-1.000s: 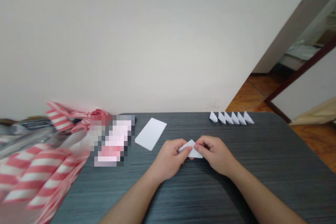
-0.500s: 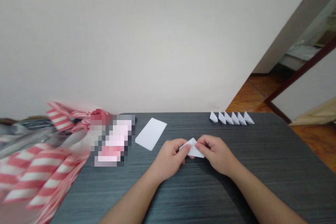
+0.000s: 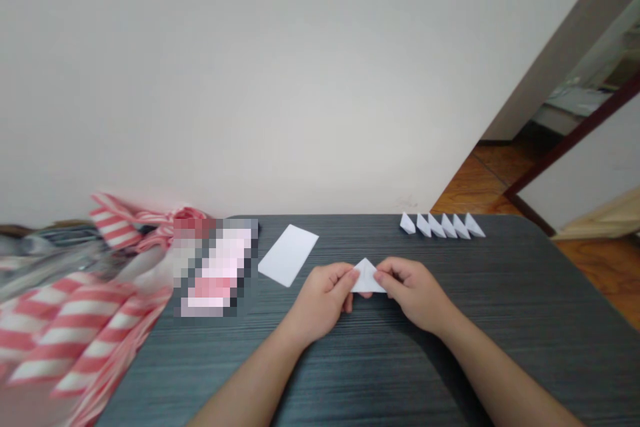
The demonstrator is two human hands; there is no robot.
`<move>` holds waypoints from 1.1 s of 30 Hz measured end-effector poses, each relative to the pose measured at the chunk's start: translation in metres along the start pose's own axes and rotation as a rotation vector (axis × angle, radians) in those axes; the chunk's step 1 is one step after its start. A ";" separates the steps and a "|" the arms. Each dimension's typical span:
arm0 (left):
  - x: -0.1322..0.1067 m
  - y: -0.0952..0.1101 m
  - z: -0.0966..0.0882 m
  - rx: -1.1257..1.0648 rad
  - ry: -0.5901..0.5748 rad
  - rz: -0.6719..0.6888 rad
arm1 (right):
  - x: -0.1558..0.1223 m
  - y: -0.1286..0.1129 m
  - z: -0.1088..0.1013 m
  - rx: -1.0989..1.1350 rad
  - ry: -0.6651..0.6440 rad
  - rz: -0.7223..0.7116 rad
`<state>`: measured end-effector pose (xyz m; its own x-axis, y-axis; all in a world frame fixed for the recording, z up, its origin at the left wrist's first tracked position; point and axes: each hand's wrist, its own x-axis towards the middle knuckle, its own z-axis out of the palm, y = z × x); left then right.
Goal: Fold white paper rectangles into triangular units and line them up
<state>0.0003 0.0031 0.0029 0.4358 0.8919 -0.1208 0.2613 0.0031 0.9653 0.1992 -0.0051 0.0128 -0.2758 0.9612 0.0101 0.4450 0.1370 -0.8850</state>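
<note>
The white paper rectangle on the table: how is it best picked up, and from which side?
The white paper rectangle is best pinched at its long edge facing the left hand, coming from there. It lies flat on the dark table, no edge raised, so a fingertip must probably lift that edge first.

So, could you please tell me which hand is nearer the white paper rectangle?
Left. The left hand is just right of the white paper rectangle, not touching it; the right hand is farther off, beyond the folded paper triangle.
</note>
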 end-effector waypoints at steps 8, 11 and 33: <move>0.001 -0.005 0.002 -0.040 0.027 0.005 | 0.000 0.003 -0.001 -0.023 0.025 0.052; 0.001 -0.007 0.003 -0.024 0.036 0.005 | 0.000 0.002 -0.001 -0.019 0.028 0.056; 0.001 0.001 0.003 0.004 0.028 -0.007 | -0.001 0.001 0.002 0.057 -0.089 0.051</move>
<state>0.0030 0.0024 0.0032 0.4098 0.9041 -0.1212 0.2673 0.0080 0.9636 0.1983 -0.0064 0.0115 -0.3296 0.9411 -0.0753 0.4123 0.0718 -0.9082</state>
